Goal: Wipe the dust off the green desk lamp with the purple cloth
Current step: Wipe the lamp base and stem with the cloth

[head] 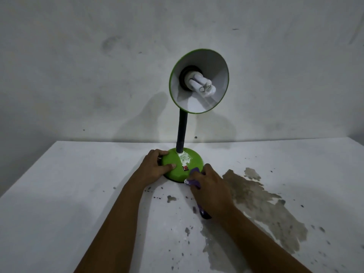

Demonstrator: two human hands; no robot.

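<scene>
The green desk lamp [189, 160] stands on a white table near the wall, its shade tilted toward me with a white bulb inside and a black neck below. White dust lies on top of its round base beside the neck, above a red switch. My left hand [155, 167] grips the left side of the base, thumb resting on the top. My right hand [209, 186] presses the bunched purple cloth [194, 178] against the base's front right edge; most of the cloth is hidden under the hand.
The white table [78, 203] has a large brown-grey stain [262, 205] to the right of my right hand and dark specks scattered in front. A grey wall stands right behind the lamp. The table's left edge runs diagonally at the left.
</scene>
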